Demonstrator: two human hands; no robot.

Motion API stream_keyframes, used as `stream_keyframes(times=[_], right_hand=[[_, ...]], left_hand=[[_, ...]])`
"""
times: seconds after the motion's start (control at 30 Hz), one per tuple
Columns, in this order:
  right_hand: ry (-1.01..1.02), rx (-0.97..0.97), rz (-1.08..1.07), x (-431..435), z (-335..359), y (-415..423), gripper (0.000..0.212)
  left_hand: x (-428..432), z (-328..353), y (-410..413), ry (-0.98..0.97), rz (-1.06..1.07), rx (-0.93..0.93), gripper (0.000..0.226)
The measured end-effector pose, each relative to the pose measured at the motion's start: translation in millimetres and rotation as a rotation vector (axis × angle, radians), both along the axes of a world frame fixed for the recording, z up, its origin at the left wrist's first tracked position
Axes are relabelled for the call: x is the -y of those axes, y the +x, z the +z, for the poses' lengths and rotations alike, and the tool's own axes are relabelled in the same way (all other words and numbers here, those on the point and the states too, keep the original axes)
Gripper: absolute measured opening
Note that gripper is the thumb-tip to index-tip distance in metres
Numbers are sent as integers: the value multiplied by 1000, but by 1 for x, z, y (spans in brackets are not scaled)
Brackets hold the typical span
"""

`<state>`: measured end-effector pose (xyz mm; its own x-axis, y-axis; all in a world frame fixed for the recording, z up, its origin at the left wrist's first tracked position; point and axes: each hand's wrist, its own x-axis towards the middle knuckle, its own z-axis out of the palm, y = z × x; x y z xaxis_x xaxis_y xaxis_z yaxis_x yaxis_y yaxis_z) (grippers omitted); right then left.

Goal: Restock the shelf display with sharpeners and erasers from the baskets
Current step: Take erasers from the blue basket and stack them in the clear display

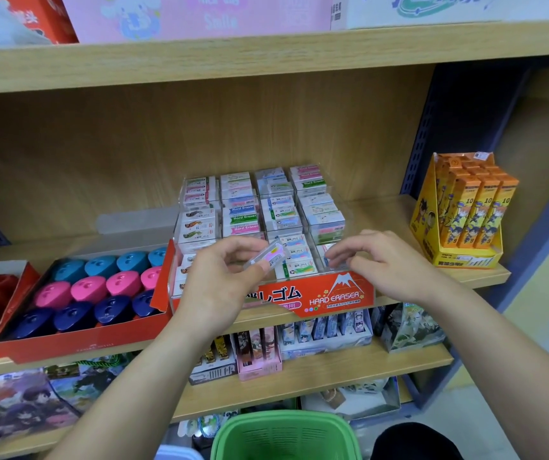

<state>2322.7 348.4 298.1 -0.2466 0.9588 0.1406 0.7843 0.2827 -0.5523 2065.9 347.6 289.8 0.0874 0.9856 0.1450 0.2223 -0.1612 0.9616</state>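
The eraser case [336,295] looks nearly full, and the sharpeners [100,283] left of it fill their tray [67,347]. The left hand [220,280] pinches one eraser [271,254] over the case's front row, not yet slotted in. The right hand [389,263] dips bent fingers into the case's front right corner; any grip is hidden. The basket [286,436] below is cut off.

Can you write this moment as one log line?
left hand: pinches eraser | right hand: at display case front | green basket: below
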Motion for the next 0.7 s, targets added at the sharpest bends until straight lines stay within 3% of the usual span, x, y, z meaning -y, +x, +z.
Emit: stream_keyframes(times=[0.1, 0.2, 0.37, 0.53, 0.6, 0.7], right_hand=[[-16, -126, -35, 0, 0, 2, 30], [91, -264, -73, 2, 2, 0, 27], [119, -469, 45, 7, 11, -17, 20], [164, -402, 29, 1, 13, -8, 11], [214, -350, -64, -3, 14, 5, 10], [250, -72, -145, -12, 10, 14, 9]], left_hand=[[-1, 2, 2, -13, -5, 35, 21], [-1, 5, 12, -19, -20, 28, 22], [2, 11, 32, 25, -84, 2, 25], [2, 9, 41, 85, -75, -48, 20], [-4, 4, 35, 176, -20, -233, 17], [-8, -3, 26, 270, 8, -530, 21]])
